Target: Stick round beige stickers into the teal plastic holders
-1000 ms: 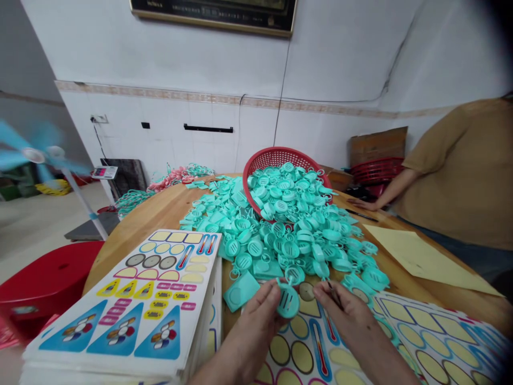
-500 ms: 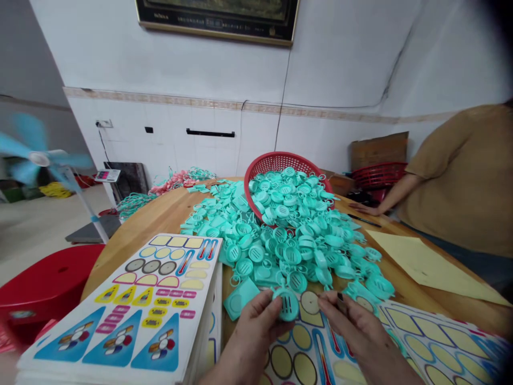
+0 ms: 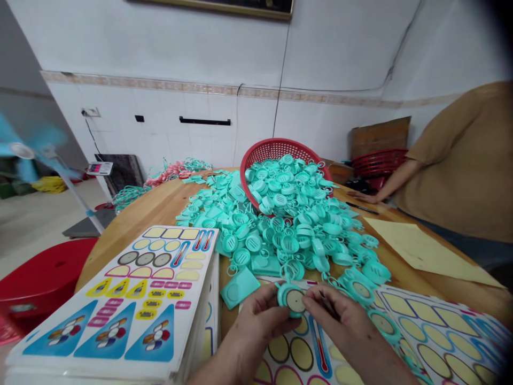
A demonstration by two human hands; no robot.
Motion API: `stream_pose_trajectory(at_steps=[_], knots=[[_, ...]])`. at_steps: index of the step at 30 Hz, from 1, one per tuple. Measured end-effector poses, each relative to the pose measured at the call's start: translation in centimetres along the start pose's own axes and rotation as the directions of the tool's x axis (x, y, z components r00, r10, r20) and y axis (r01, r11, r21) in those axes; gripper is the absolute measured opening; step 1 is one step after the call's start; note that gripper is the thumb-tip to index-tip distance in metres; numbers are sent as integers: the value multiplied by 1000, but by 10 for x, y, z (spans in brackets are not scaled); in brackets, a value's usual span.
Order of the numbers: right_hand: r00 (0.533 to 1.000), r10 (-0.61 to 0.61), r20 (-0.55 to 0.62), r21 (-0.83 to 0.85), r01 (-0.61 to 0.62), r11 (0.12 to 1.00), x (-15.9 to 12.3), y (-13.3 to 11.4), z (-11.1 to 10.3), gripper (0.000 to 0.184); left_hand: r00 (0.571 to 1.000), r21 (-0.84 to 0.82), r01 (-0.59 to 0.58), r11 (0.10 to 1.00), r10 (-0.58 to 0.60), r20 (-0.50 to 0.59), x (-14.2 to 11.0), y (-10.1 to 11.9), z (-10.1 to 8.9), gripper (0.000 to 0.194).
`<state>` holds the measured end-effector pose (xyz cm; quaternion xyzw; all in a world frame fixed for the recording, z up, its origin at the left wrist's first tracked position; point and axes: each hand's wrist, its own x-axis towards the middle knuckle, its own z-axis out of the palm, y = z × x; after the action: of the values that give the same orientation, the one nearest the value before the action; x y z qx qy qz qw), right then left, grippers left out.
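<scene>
Two hands close together over the table: left hand (image 3: 258,321) pinches a round teal plastic tag (image 3: 285,299) bearing a cream paper disc (image 3: 295,301); right hand (image 3: 344,315) grips dark slim tweezers (image 3: 327,305) just beside it. Printed sticker sheet (image 3: 304,347) lies beneath; heap of teal plastic tags (image 3: 288,230) just beyond.

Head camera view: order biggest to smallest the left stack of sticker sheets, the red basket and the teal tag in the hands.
1. Stack of sticker sheets, though it sits nearer the camera than the basket, so that rank is unsure.
2. Red basket
3. Round teal tag, clearly smallest.
</scene>
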<state>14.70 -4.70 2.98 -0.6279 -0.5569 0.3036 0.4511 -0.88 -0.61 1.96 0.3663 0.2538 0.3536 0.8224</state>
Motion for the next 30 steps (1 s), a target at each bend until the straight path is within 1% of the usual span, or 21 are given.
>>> stream_pose_trajectory(at_steps=[4, 8, 12, 18, 25, 30], knots=[[998, -57, -18, -44, 57, 997, 1, 5, 0, 20, 999, 34, -14, 999, 12, 45, -2, 1, 1, 30], [998, -60, 10, -117, 61, 991, 1, 7, 0, 20, 998, 53, -29, 998, 26, 56, -1, -1, 0, 33], [998, -42, 35, -108, 46, 993, 1, 3, 1, 21, 995, 49, -46, 998, 41, 92, -1, -1, -1, 32], [998, -57, -14, -97, 55, 994, 0, 2, 2, 21, 998, 35, -27, 999, 25, 56, 0, 1, 0, 29], [995, -101, -18, -197, 95, 976, 1, 4, 1, 24, 998, 48, -46, 998, 44, 36, 0, -1, 2, 30], [992, -123, 2, -265, 119, 957, 1, 3, 1, 24, 999, 79, -27, 997, 25, 27, 0, 1, 1, 26]])
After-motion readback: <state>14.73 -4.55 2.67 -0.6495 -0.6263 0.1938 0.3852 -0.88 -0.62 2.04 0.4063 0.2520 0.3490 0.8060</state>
